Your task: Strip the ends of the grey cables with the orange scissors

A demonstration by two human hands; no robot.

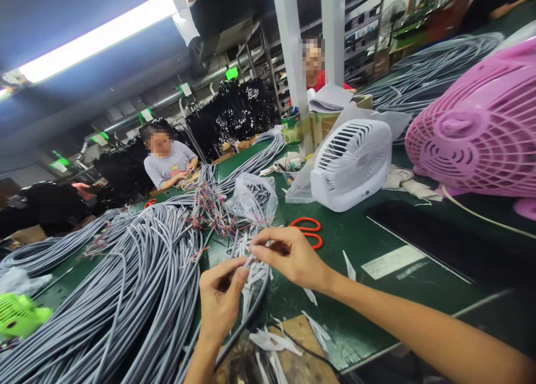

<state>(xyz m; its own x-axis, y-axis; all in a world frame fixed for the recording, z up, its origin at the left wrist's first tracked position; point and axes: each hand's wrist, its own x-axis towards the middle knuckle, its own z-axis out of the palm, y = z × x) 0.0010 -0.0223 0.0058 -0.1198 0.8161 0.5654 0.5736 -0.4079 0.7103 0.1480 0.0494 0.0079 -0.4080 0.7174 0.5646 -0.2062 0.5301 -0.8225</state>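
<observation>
At the far left a green fan [19,315] sat at the table's [368,244] edge; beside it a broad heap of grey cables [125,294] ran toward the middle, their stripped coloured ends [209,208] fanned out near a clear plastic bag [253,197]. The left hand [220,303] was closed, its fingers [242,273] pinching the end of one grey cable low down; the right hand [293,255] met it from above, fingers [256,252] closed on a small pale strip [250,259] at that same cable tip, just above a litter of white scraps [274,339]. To do this well, I judged, the left should hold the cable steady close to the tip while the right worked the strip squarely, not at a slant; whether it was tape or sleeve could not be told. Further right lay orange scissors [307,230], then a white fan [354,163], then a pink fan [481,127]; two other people sat behind at the far side.
</observation>
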